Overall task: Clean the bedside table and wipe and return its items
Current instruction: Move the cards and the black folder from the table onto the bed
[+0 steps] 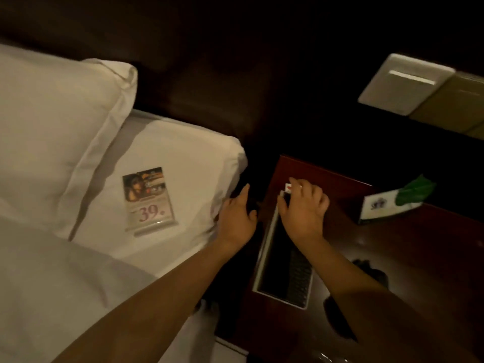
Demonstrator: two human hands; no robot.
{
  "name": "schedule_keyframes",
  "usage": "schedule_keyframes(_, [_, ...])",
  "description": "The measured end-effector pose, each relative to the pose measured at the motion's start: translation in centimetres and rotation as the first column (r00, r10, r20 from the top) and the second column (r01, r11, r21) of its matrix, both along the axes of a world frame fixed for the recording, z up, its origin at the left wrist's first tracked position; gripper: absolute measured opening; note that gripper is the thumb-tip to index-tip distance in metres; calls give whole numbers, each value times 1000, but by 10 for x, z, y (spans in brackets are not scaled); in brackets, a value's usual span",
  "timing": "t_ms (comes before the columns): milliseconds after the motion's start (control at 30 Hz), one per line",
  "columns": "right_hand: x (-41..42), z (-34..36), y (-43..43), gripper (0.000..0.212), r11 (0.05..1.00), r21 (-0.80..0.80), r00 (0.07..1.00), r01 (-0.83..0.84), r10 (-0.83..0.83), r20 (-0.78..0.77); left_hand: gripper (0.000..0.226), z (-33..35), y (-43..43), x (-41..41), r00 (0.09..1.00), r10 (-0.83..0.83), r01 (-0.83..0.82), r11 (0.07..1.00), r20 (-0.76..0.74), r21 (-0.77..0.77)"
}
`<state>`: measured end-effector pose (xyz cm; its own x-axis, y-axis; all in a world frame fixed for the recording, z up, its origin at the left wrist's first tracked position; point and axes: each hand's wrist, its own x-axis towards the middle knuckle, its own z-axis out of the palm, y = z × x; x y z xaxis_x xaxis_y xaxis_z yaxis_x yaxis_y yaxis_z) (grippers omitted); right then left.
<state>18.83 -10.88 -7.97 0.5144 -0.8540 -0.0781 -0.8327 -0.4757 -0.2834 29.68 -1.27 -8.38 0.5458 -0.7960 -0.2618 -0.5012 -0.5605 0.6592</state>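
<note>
Dark tray [264,247], right hand [303,208] gripping its rim; left hand [237,218] released.

A dark tray [264,254] and tissue box [377,208] are borne by the bedside table [392,247]; a card stand [148,200] is laid on the bed [52,271].

Bed [65,284]: white sheets, filling the left side of the dim room.
Pillow [52,132]: white, plump, lying at the head of the bed against the dark headboard [209,95].
Second pillow [183,163]: white, flatter, just beside the first, its corner reaching the bed's edge.
Switch plate [404,83]: pale, on the dark wall at upper right, with a bright strip across it.
Neighbouring plate [455,100]: duller beige, touching the first on its right.
</note>
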Motion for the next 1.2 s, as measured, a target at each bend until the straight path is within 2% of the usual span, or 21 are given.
schedule_keyframes(133, [-58, -7, -7, 56, 975, 131, 984, 178, -177, -20, 70, -2, -10, -43, 992, -81, 87, 994, -94, 59])
schedule_keyframes(233, [-83, -16, 2, 54, 931, 294, 976, 216, -213, -43, 72, -6, -13, -63, 987, -63, 79, 991, -146, 104])
schedule_keyframes(333, [-94, -21, 14, 43, 874, 453, 978, 173, -207, 26, 68, -9, -14, -77, 996, 1, 15, 986, -92, 164])
schedule_keyframes(433, [-90, -22, 27, 37, 820, 541, 951, 188, -289, 107, 57, -9, -15, -83, 992, 114, -100, 970, -54, 221])
schedule_keyframes(567, [-80, -22, 33, 39, 778, 578, 914, 247, -385, 127, 64, -9, -15, -87, 958, 264, -232, 943, -110, 240])
schedule_keyframes(667, [-76, -21, 32, 41, 736, 625, 884, 260, -442, 152, 61, -8, -7, -91, 922, 329, -297, 939, -203, 171])
schedule_keyframes(733, [-70, -19, 34, 42, 741, 633, 886, 224, -426, 185, 55, -4, 2, -90, 882, 378, -358, 926, -283, 121])
schedule_keyframes(967, [-10, 1, 65, 41, 824, 563, 943, 63, -233, 235, 44, 11, 49, -55, 731, 579, -614, 789, -362, 21])
schedule_keyframes(1200, [83, 19, 130, 35, 793, 581, 951, -184, -6, 310, 47, 32, 128, 21, 623, 730, -761, 648, -282, -3])
